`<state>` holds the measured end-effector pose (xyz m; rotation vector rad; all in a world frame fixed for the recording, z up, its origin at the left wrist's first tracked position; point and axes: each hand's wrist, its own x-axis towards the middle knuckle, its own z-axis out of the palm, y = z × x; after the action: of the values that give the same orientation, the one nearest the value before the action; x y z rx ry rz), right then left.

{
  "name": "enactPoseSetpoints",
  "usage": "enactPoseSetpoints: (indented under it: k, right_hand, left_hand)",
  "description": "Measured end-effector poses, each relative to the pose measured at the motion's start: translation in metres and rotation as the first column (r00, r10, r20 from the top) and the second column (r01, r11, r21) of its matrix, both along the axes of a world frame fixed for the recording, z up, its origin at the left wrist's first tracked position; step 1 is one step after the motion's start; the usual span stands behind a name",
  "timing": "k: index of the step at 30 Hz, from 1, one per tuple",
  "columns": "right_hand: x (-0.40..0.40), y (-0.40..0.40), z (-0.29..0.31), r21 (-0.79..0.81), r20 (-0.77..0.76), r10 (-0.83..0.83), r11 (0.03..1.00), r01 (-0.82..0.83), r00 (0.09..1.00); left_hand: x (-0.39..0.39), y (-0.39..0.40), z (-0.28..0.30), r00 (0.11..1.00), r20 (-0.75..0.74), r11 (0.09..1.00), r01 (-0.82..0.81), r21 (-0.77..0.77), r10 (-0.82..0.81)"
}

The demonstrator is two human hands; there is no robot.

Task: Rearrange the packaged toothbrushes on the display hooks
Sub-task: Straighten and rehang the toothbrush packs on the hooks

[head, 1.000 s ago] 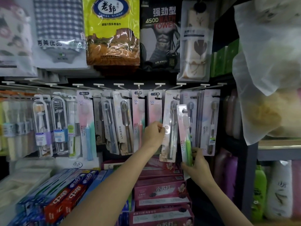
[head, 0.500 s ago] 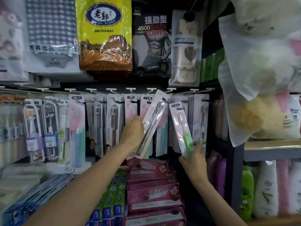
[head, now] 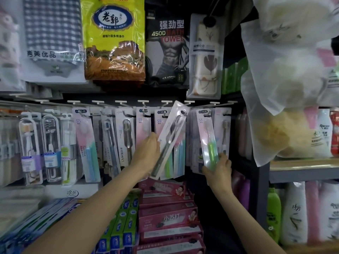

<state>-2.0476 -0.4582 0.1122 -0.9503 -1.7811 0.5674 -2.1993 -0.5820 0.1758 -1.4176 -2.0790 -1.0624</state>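
A row of white display hooks (head: 143,102) carries packaged toothbrushes. My left hand (head: 147,153) grips a white pack with a grey toothbrush (head: 171,136); the pack is tilted, its top leaning right up to the hooks. My right hand (head: 219,170) holds the bottom of a pink pack with a green toothbrush (head: 208,140), its top just below the hooks at the right. Pink and blue packs (head: 180,156) hang behind the grey one.
Boxed toothpaste (head: 167,217) is stacked below the hooks. Towel packs (head: 113,43) hang above. Clear-cased toothbrushes (head: 31,149) hang at the left. A dark shelf post (head: 259,189) stands at the right, with bottles (head: 293,213) and plastic bags (head: 286,88) beyond it.
My left hand has taken the grey toothbrush pack off its upright hang and tilted its top to the right. My right hand keeps the green pack, shifted a little right.
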Motion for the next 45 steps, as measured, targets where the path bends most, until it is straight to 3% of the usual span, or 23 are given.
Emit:
enactPoseSetpoints:
  k: [3, 6, 7, 10, 13, 19, 23, 27, 31, 37, 42, 45]
  right_hand:
    - [0.000, -0.002, -0.002, 0.055, 0.036, -0.039, 0.998, 0.037, 0.999]
    - [-0.004, -0.012, 0.002, 0.208, 0.022, -0.013, 0.978, 0.008, 1.000]
    - [-0.008, -0.015, 0.004, 0.267, 0.033, 0.014, 0.964, -0.022, 0.999]
    - [-0.023, -0.022, 0.004, 0.350, 0.133, 0.121, 0.923, -0.161, 0.984]
    - [-0.035, -0.025, -0.002, 0.250, 0.155, 0.215, 0.936, -0.249, 0.964]
    - [-0.046, -0.021, -0.006, 0.073, 0.129, 0.354, 0.928, -0.365, 0.926]
    - [-0.061, -0.024, 0.000, -0.002, 0.114, 0.439, 0.897, -0.442, 0.891]
    - [-0.078, -0.025, 0.003, -0.027, 0.119, 0.453, 0.891, -0.453, 0.883]
    - [-0.092, -0.028, 0.013, -0.126, 0.003, 0.467, 0.877, -0.463, 0.884]
    - [-0.114, -0.040, 0.025, -0.248, -0.090, 0.476, 0.840, -0.483, 0.875]
    - [-0.105, -0.046, 0.032, -0.257, -0.175, 0.528, 0.791, -0.556, 0.831]
    - [-0.081, -0.040, 0.034, -0.201, -0.095, 0.519, 0.826, -0.527, 0.850]
  left_hand:
    - [-0.003, -0.010, 0.003, 0.991, -0.125, 0.998, -0.040, 0.044, 0.045]
    - [-0.008, -0.017, 0.005, 0.971, -0.231, 0.997, -0.049, 0.052, 0.060]
    - [-0.008, -0.017, 0.005, 0.975, -0.215, 0.998, -0.040, 0.055, 0.051]
    - [0.002, -0.016, 0.008, 0.998, 0.018, 0.998, 0.066, 0.025, -0.066]
    - [0.011, -0.018, 0.008, 0.980, 0.110, 0.986, 0.168, -0.008, -0.166]
    - [0.003, -0.024, 0.020, 0.939, 0.209, 0.960, 0.258, 0.104, -0.275]
    - [0.000, -0.023, 0.019, 0.931, 0.222, 0.957, 0.286, 0.046, -0.289]
    - [-0.021, -0.044, 0.016, 0.968, 0.136, 0.976, 0.216, -0.013, -0.212]
    - [-0.044, -0.073, 0.010, 0.991, 0.073, 0.992, 0.114, -0.054, -0.109]
    - [-0.069, -0.099, -0.017, 0.942, 0.325, 0.994, 0.056, 0.092, -0.083]
    - [-0.066, -0.098, -0.026, 0.944, 0.319, 0.987, 0.039, 0.156, -0.088]
    - [-0.064, -0.098, -0.032, 0.952, 0.298, 0.985, 0.018, 0.174, -0.070]
